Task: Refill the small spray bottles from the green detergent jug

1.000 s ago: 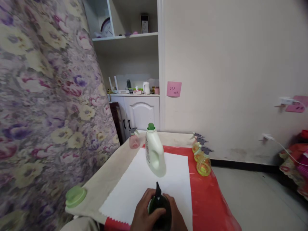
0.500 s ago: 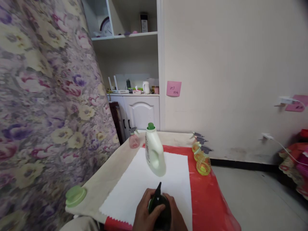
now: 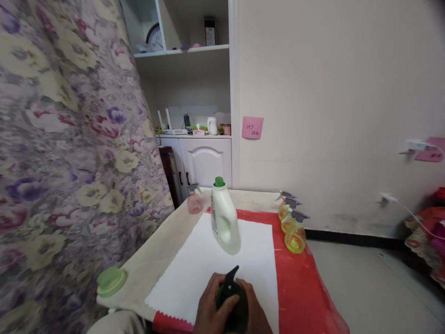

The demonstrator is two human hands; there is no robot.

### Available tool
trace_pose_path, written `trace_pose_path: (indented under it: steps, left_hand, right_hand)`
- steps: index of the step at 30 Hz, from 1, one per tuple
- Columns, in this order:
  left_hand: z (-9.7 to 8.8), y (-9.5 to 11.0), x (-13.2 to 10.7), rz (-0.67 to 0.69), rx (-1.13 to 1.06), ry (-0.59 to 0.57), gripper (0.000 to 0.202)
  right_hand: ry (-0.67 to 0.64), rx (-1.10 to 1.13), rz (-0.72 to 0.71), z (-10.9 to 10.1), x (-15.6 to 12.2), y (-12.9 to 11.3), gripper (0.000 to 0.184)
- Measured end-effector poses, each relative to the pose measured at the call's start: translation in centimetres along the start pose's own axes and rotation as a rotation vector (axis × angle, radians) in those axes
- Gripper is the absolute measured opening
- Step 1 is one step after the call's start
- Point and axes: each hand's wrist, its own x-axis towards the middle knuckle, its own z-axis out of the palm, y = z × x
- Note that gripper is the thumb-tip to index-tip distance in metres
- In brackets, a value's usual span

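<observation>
At the near edge of the white sheet [image 3: 194,273], my left hand [image 3: 210,308] and my right hand [image 3: 256,310] are both closed around a dark green spray bottle [image 3: 239,308]. Its black spray head [image 3: 230,278] points away from me and a little to the right. The left thumb lies across the bottle's top; the fingers' far sides are hidden. Beyond my hands a large pale green detergent jug [image 3: 224,222] stands upright on the sheet, its handle toward me. Inside its open-looking mouth sits a green spout [image 3: 219,181]. Neither hand touches the jug.
A light green cap [image 3: 111,281] lies at the table's left corner. A pink spray bottle [image 3: 195,202] stands at the back left. Several yellow spray bottles [image 3: 295,241] line the right side on the red cloth [image 3: 295,283]. A floral curtain [image 3: 79,162] hangs at left.
The spray head has turned slightly to the right between my hands. My grip stays the same, and the view has shifted a little; the jug and other bottles have not moved.
</observation>
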Motion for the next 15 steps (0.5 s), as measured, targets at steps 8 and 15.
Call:
trace_pose_path:
  steps: [8,15]
  left_hand:
    - [-1.6,-1.2,1.4,0.019,-0.107,-0.201,0.028]
    - [-0.4,-0.7,0.2,0.044,0.027,-0.068,0.032]
  right_hand:
    - [-0.063,-0.019,0.018,-0.4,0.2,-0.6,0.092]
    - [0.006,-0.031,-0.007,0.0,0.1,-0.3,0.092]
